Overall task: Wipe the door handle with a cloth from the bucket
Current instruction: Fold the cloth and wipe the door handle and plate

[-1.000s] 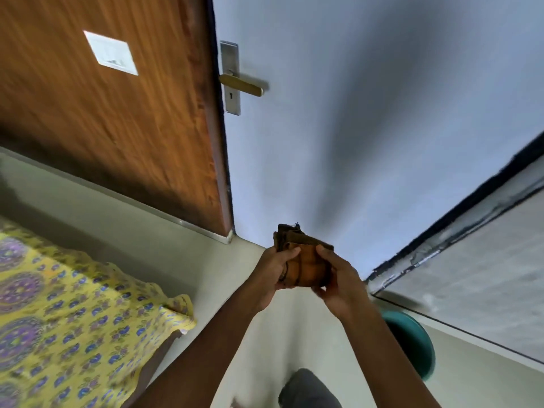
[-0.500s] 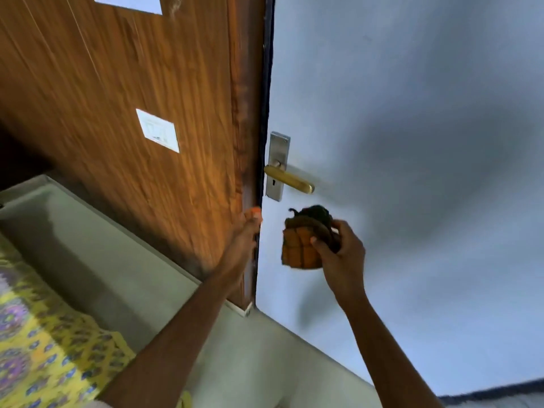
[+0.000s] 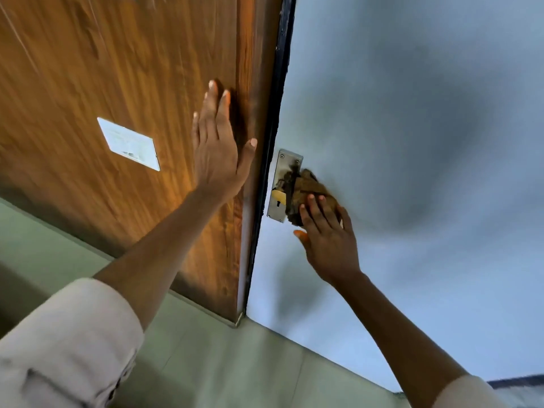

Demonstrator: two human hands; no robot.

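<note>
Wood door left, grey door right. Left hand now flat, released, bracing the wood; right hand has carried the cloth up, its grip pressing it over the handle. Wiping looks just begun.

Brown crumpled cloth, centre-right of frame, pressed over the door handle; only the handle's brass stub shows on its steel plate.
</note>
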